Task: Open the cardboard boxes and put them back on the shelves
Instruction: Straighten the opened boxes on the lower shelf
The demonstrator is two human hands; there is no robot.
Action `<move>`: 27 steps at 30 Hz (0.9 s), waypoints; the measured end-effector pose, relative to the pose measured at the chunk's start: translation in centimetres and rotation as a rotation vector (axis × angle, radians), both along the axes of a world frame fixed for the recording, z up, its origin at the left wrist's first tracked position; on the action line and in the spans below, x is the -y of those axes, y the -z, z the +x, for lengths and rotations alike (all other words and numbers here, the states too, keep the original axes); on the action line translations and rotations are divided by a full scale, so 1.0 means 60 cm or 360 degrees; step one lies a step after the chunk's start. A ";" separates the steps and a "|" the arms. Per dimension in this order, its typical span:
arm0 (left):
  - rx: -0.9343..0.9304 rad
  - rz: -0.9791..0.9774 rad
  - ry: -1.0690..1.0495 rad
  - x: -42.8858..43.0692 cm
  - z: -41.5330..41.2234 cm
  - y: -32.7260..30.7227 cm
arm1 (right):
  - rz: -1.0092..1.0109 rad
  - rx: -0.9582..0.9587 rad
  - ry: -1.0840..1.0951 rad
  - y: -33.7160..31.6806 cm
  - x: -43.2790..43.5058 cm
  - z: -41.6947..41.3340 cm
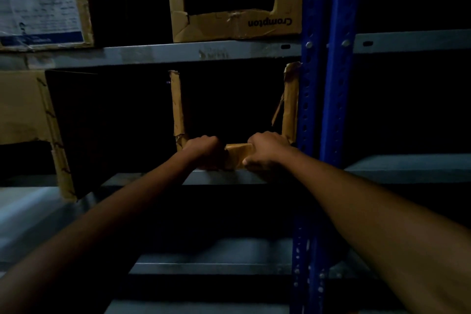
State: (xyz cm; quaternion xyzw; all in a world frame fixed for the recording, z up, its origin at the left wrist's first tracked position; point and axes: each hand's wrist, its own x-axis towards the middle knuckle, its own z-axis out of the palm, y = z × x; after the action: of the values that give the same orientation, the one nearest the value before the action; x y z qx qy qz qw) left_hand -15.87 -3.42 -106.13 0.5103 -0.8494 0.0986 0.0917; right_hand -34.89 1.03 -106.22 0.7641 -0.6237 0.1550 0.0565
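A cardboard box with its front cut open sits on the middle shelf, tight against the blue upright. Its torn side strips rise at left and right; the inside is dark. My left hand grips the box's lower front edge, fingers curled over it. Beside it my right hand grips the same edge, with a short stretch of cardboard showing between the two hands.
Above, on the upper shelf, stand an open box printed "Crompton" and a box with a white label. Another opened box stands at left on the middle shelf. Blue uprights bound the bay at right. Lower shelves lie below.
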 end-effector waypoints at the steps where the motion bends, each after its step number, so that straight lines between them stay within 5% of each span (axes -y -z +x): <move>1: 0.0017 0.0015 0.0000 0.000 0.000 -0.002 | -0.0007 -0.0027 0.0009 0.000 -0.001 0.001; 21: 0.0304 -0.0484 -0.0041 0.008 0.014 0.063 | -0.0271 -0.0285 0.0159 0.036 -0.014 0.025; 27: 0.0098 -0.0450 0.0084 -0.026 0.046 0.100 | -0.0398 -0.0303 0.0181 0.065 -0.024 0.025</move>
State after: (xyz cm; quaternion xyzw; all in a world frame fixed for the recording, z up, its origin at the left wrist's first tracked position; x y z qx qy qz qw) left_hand -13.14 -1.83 -112.14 0.4666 -0.8425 0.2304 0.1391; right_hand -33.38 2.49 -110.15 0.7257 -0.6337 0.1550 0.2187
